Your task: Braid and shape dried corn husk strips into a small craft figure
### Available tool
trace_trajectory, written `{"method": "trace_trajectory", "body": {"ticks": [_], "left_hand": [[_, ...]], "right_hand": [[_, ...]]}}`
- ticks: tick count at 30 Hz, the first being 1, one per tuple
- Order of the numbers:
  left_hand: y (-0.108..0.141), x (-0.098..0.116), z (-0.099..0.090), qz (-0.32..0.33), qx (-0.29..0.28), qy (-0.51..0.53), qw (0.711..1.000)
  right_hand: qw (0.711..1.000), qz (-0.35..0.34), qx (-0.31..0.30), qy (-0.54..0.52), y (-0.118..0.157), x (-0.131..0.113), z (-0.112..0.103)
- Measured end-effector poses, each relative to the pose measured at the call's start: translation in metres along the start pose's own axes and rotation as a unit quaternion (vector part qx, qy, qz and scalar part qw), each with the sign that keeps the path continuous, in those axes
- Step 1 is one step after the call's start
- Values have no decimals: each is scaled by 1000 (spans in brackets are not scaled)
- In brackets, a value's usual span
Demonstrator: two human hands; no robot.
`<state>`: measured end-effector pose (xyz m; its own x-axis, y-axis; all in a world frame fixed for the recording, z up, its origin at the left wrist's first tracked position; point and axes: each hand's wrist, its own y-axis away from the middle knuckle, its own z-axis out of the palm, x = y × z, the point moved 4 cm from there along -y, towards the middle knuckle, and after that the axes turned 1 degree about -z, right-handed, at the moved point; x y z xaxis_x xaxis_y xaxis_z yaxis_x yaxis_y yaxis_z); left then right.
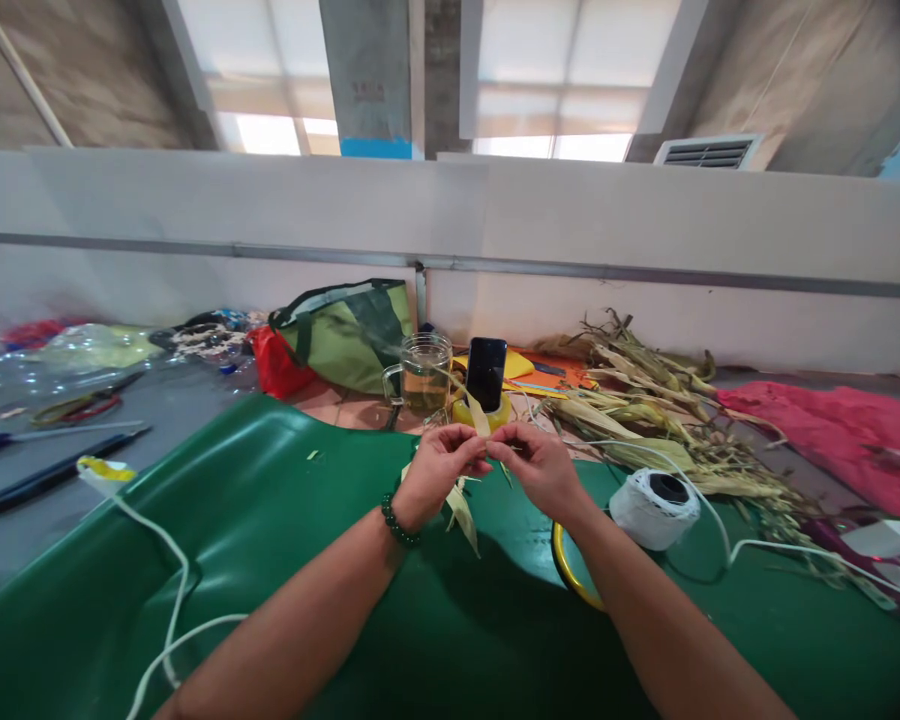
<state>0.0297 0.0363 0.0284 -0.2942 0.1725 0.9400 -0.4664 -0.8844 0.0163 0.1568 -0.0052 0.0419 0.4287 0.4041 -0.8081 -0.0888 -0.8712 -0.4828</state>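
My left hand [444, 467], with a dark green bead bracelet [399, 522] at its wrist, pinches a pale strip of corn husk [478, 412]. Meeting it fingertip to fingertip, my right hand [534, 462] is also closed on the husk strip. The strip's upper end sticks up between the two hands. More pale husk pieces [461, 520] show below and behind my left hand; whether they join the held strip I cannot tell. Both hands are above the green mat [285, 590].
Behind the hands stand a glass mug [425, 375] and a phone [486, 372]. Dried corn husks [645, 420] lie at right with a white string spool [654, 508] and a yellow-edged ring [570, 572]. A green bag [352, 335] is at back; a white cable [176, 560] crosses the left.
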Motion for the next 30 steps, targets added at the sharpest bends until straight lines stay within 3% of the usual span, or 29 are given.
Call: {"method": "trace_trajectory", "body": {"ticks": [5, 14, 17, 22, 30], "left_hand": [[2, 2, 3, 13, -13, -14, 1000], [-1, -2, 1, 0, -21, -16, 1000], [-3, -3, -2, -21, -25, 18, 999], [-1, -3, -2, -36, -42, 9, 998], [2, 0, 3, -8, -32, 22, 999]], "right_hand": [[996, 60, 18, -71, 0, 6, 0], [984, 93, 12, -151, -2, 9, 1], [989, 48, -9, -143, -2, 6, 1], [998, -65, 8, 25, 0, 0, -4], [986, -125, 6, 111, 2, -4, -4]]}}
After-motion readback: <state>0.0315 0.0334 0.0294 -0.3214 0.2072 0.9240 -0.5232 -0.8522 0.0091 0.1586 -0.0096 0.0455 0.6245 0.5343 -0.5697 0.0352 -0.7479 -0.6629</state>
